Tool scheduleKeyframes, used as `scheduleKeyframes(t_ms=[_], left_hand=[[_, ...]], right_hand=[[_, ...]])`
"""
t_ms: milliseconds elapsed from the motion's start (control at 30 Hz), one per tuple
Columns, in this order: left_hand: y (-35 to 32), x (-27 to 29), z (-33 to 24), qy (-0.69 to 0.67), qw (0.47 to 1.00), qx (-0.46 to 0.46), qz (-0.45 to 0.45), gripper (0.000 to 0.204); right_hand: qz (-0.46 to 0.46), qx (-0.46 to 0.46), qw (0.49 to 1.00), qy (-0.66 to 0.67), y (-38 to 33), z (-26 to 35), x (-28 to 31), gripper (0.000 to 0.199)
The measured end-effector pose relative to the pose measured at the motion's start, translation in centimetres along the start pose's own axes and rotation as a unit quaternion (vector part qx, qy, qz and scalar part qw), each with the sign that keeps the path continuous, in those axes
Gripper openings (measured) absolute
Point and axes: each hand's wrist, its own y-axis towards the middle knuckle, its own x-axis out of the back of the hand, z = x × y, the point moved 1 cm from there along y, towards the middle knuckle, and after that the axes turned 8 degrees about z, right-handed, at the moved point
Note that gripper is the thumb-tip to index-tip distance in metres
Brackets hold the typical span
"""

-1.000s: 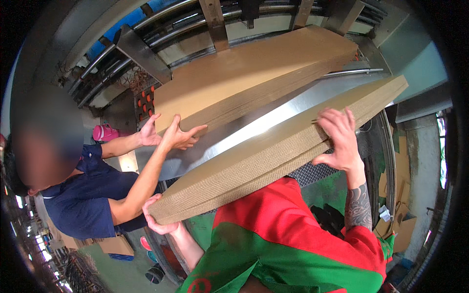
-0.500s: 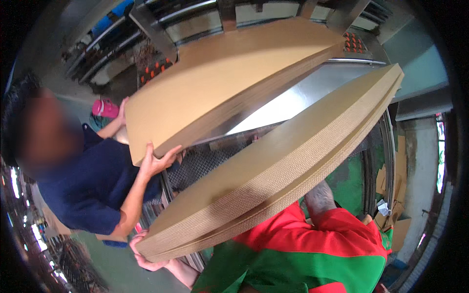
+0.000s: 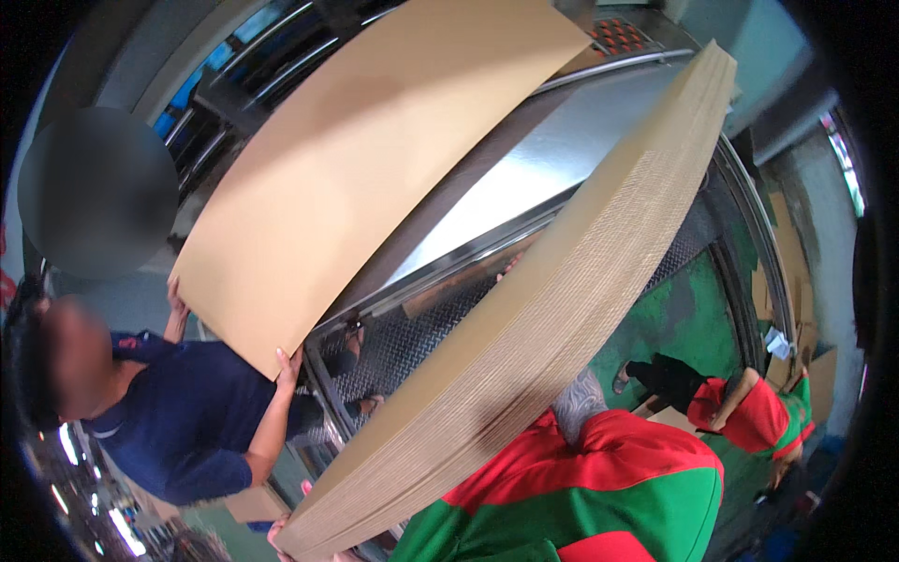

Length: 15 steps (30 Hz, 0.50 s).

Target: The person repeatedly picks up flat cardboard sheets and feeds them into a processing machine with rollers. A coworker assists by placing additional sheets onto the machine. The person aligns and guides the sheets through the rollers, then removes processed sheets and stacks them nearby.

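Note:
A thick stack of brown corrugated cardboard sheets (image 3: 524, 347) slants across in front of me, its ribbed edges facing me. My left hand (image 3: 278, 538) is closed on the stack's lower left corner, partly cut off by the picture's lower edge. My tattooed right forearm (image 3: 581, 405) goes under the stack and bears it from below; most of that hand is hidden. Small fingertips (image 3: 510, 267) show at the stack's far edge. Across from me a co-worker in a dark blue shirt (image 3: 187, 421) grips a broad brown cardboard sheet (image 3: 375, 169) by its near left end.
A shiny metal machine bed (image 3: 506, 206) lies between the two loads, with a metal rail along it. Textured dark plate (image 3: 403, 337) lies below it. Another person in red and green (image 3: 749, 412) bends down at the right, near cardboard pieces (image 3: 822, 384) by the wall.
My stack has tilted more steeply, its left end dropping, and the gap along its edge has closed. The co-worker's cardboard has shifted left. A person bending at the right has come into view.

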Motion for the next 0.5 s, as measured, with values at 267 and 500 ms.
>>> scheduleKeyframes(t_ms=[267,500], left_hand=[[16.9,-4.2,19.5,0.507,0.665,0.172,0.521,0.047],[20.8,-3.3,39.3,0.744,-0.086,-0.47,0.467,0.057]], right_hand=[[0.103,0.217,0.971,0.01,-9.6,12.7,2.7,0.079],[0.179,0.415,0.884,-0.121,-23.0,24.6,11.1,0.082]])
